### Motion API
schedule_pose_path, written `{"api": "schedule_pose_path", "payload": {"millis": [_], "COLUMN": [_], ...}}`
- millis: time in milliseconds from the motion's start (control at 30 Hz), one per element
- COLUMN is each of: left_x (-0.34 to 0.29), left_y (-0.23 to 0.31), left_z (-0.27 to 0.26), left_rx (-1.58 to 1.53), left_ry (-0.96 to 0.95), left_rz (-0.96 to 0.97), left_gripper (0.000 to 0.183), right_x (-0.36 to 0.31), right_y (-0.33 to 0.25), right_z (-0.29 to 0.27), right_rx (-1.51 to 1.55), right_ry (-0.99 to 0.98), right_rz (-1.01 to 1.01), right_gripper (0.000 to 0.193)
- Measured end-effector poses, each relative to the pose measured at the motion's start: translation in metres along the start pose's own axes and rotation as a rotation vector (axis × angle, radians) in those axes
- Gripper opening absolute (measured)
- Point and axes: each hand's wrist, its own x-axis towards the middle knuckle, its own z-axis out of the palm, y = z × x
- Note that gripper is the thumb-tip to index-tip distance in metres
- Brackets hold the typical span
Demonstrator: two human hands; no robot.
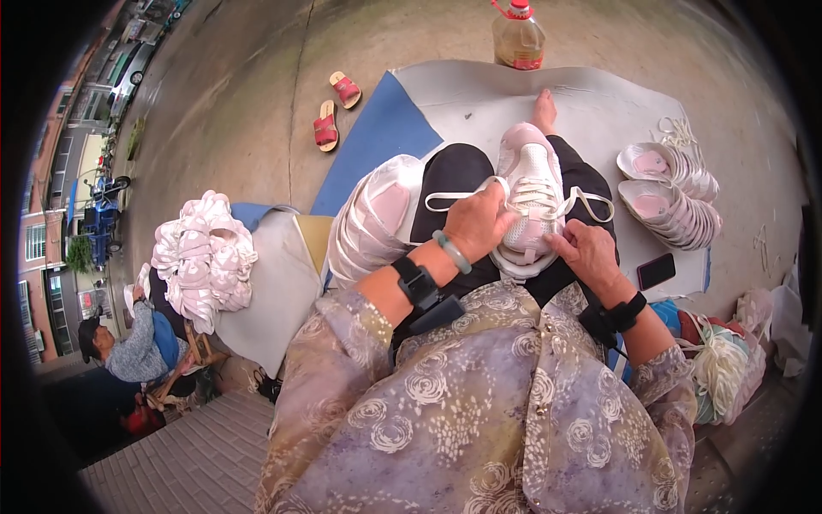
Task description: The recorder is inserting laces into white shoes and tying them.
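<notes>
A white and pale pink sneaker (533, 193) sits upright between my thighs, its toe pointing away from me. Its white shoelace (535, 193) is threaded across the front, with a loop hanging out on either side. My left hand (479, 227) is closed at the sneaker's left side, the left loop running into its fingers. On the other side, my right hand (589, 253) is bent with thumb and forefinger together near the ankle opening, where the right loop leads. The exact fingertip grip is partly hidden.
Nested shoe uppers (377, 218) lean by my left thigh; more stacks (672, 197) lie right, near a phone (656, 271). A shoe pile (205, 257) is at left, a bundle of laces (723, 368) at lower right. Red sandals (326, 127), a jug (519, 38) and a seated person (141, 343) are farther off.
</notes>
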Motion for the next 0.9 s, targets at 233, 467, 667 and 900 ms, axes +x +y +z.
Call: {"api": "schedule_pose_path", "payload": {"millis": [233,467,667,900], "left_x": [-0.011,0.006,0.015,0.008], "left_y": [-0.017,-0.018,-0.011,-0.008], "left_z": [0.004,0.003,-0.001,0.001], "left_rx": [0.150,0.189,0.257,0.191], "left_ry": [-0.029,0.005,0.042,0.066], "left_rz": [0.370,0.339,0.235,0.077], "left_gripper": [0.044,0.015,0.016,0.022], "right_x": [0.002,0.011,0.022,0.012], "right_y": [-0.005,-0.001,0.001,-0.007], "right_z": [0.002,0.002,0.003,-0.012], "right_rx": [-0.155,-0.158,-0.206,-0.037], "right_ry": [-0.008,0.033,0.029,0.123], "right_rz": [-0.006,-0.008,-0.024,-0.015], "right_gripper": [0.044,0.044,0.042,0.031]}}
